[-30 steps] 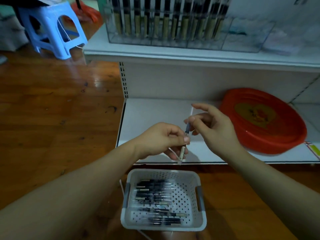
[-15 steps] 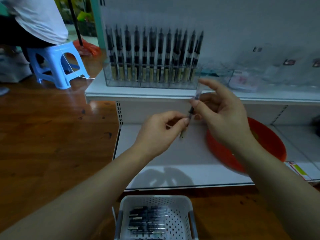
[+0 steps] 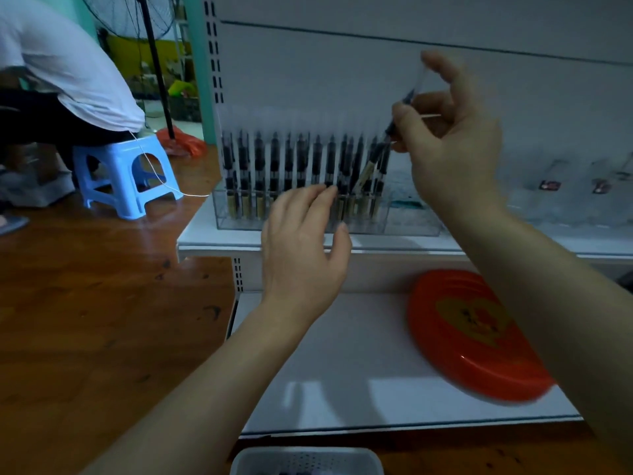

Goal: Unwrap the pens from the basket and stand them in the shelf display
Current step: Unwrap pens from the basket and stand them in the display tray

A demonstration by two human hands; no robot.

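Left hand (image 3: pixel 301 248) has let go, fingers loose; right hand (image 3: pixel 445 138) now pinches the pen (image 3: pixel 375 159) alone, lowering it toward the display (image 3: pixel 301 207), frame centre.

A row of pens (image 3: pixel 291 173) is being held upright in the display case (image 3: pixel 407 224) on the upper shelf (image 3: pixel 212 240). On the lower shelf (image 3: pixel 342 371) below, a tray (image 3: pixel 479 368) is lying at the right. The basket (image 3: pixel 306 459) is being kept on the floor (image 3: pixel 102 320) in front — a stool (image 3: pixel 125 174) is standing well to the left.
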